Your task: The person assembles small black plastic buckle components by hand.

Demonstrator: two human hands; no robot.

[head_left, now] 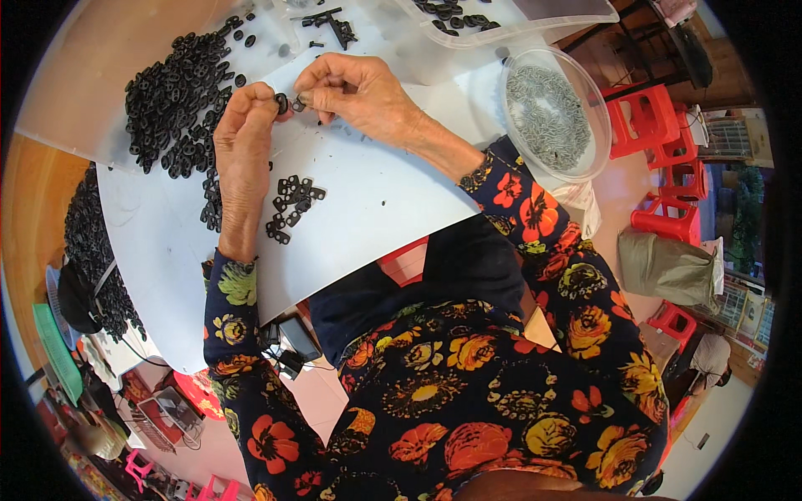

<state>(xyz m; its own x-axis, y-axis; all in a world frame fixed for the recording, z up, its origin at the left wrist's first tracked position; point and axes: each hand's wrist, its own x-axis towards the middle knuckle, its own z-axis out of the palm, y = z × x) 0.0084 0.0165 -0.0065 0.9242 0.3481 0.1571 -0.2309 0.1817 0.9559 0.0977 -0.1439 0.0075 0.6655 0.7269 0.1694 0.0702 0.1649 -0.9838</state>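
Note:
Above the white tabletop, my two hands meet fingertip to fingertip. My left hand pinches a small black oval part between thumb and fingers. Close beside it, my right hand is closed on a small dark piece; its exact kind is too small to make out. A large heap of black oval parts spreads to the left of my left hand. Near my left wrist lies a small cluster of black two-holed pieces.
A round clear tub of small silvery metal pins or screws stands at the right. Black clamp-like hardware lies at the far side, near a clear plastic bin with more black parts. Red stools stand on the floor at right.

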